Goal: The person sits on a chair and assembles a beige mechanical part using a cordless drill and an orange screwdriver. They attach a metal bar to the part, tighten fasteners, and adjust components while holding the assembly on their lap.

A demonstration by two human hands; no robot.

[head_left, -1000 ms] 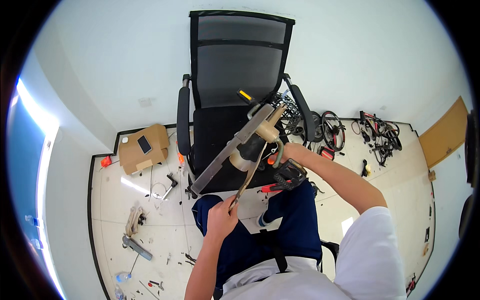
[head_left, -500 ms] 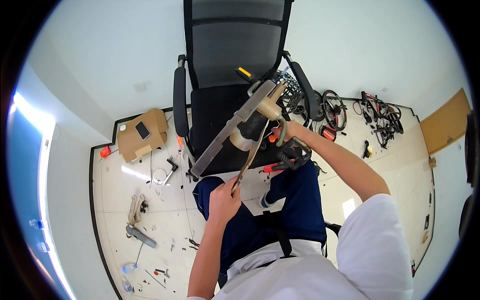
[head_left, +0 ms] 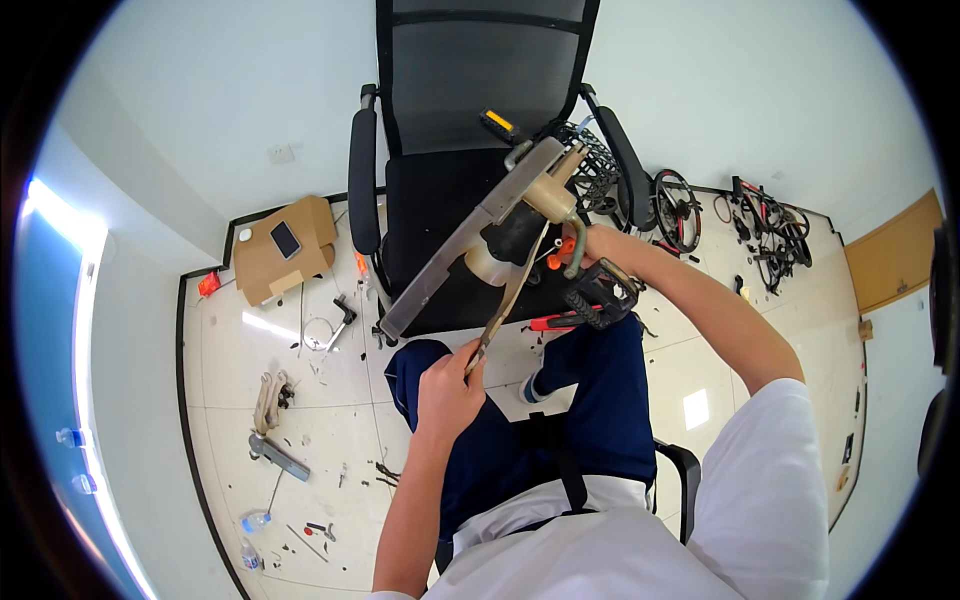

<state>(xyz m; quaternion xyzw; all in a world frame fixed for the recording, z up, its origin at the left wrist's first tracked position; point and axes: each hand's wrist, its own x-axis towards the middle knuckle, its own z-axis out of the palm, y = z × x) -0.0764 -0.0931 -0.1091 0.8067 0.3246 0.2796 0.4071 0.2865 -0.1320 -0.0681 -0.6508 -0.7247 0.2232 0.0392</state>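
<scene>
A bicycle crank assembly rests on the black chair seat (head_left: 440,190), with a beige hub housing (head_left: 549,198) and a long grey guard (head_left: 470,240) slanting across it. My left hand (head_left: 450,393) is closed round the lower end of a narrow beige bar (head_left: 512,292) that runs up to the housing. At the crank arm (head_left: 577,246), my right hand (head_left: 607,246) is closed on an orange-handled screwdriver (head_left: 562,256); its tip is hard to make out. A black pedal (head_left: 606,294) hangs beside that hand. The other pedal (head_left: 497,126), with a yellow reflector, sits at the far end.
On the left floor lie a cardboard piece (head_left: 285,245) bearing a phone (head_left: 286,239), beige metal parts (head_left: 268,403) and plastic bottles (head_left: 256,522). Bicycle wheels (head_left: 677,211) and a dismantled bicycle (head_left: 765,220) are by the right wall. Chair armrests (head_left: 365,180) flank the seat.
The view has shifted slightly. My right hand and the orange handle have turned a little at the crank; my left hand keeps its hold on the bar.
</scene>
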